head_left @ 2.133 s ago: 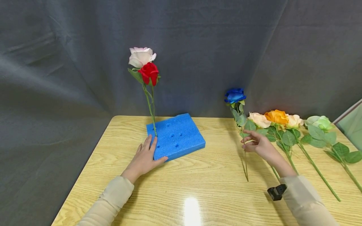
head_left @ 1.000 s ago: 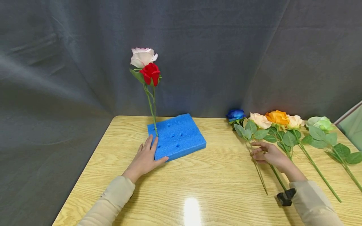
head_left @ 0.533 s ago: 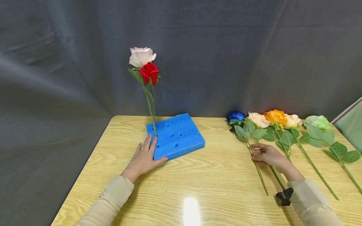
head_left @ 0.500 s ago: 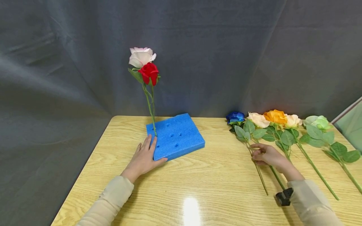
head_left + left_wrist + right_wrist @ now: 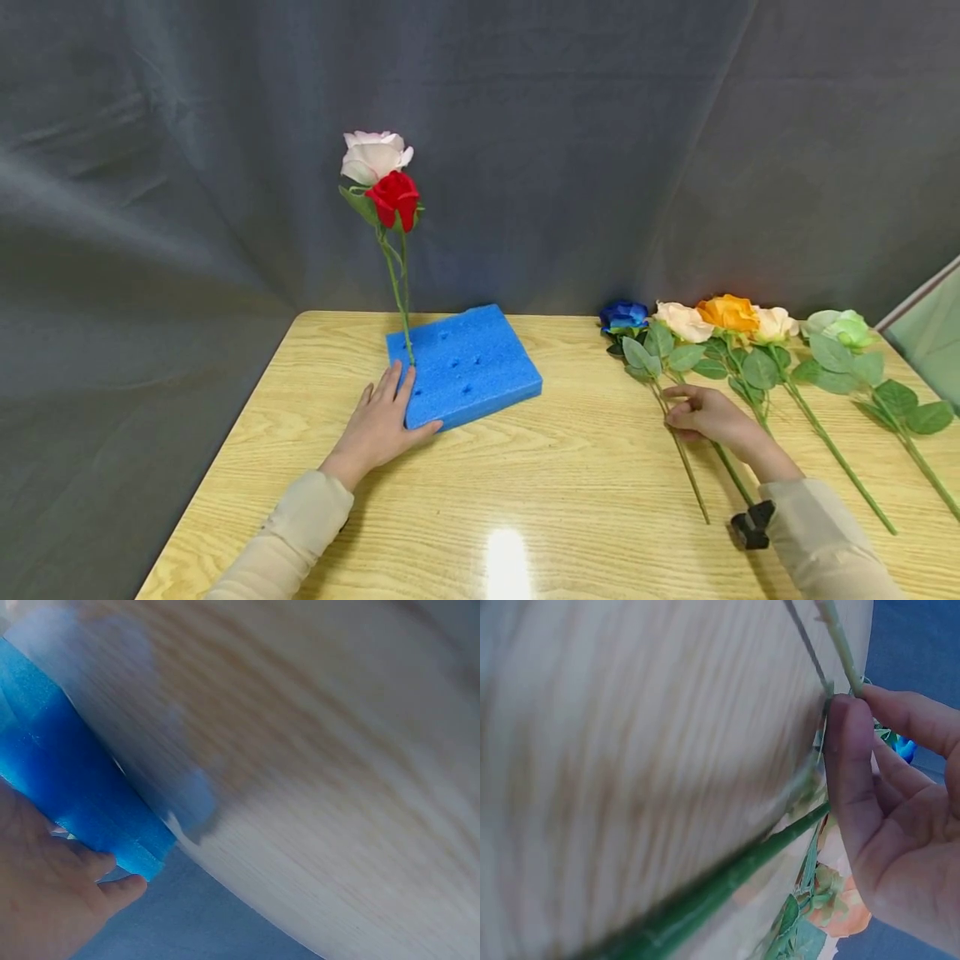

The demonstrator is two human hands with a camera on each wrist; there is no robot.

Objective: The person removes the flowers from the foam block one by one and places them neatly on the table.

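Observation:
My left hand [image 5: 375,425] rests with spread fingers on the left front corner of a blue foam block [image 5: 480,358] dotted with small holes. A pale pink rose [image 5: 375,157] and a red rose [image 5: 395,200] stand upright in the block, just beyond my fingertips. At the right, my right hand [image 5: 705,414] pinches the stem of a blue rose [image 5: 624,317] between thumb and index finger, as the right wrist view shows on the stem [image 5: 841,649]. The blue rose lies along the table with its bloom toward the back.
To the right of the blue rose lie a peach rose [image 5: 684,322], an orange rose [image 5: 729,313], another peach rose [image 5: 776,325] and a pale green rose [image 5: 847,328]. Their stems run toward the front of the wooden table [image 5: 465,508]. A dark grey curtain [image 5: 510,150] hangs behind.
My right hand has lowered the blue rose from a raised, near-upright pose onto the table and shifted slightly right. Over the last second it hardly moves. My left hand has stayed on the foam block.

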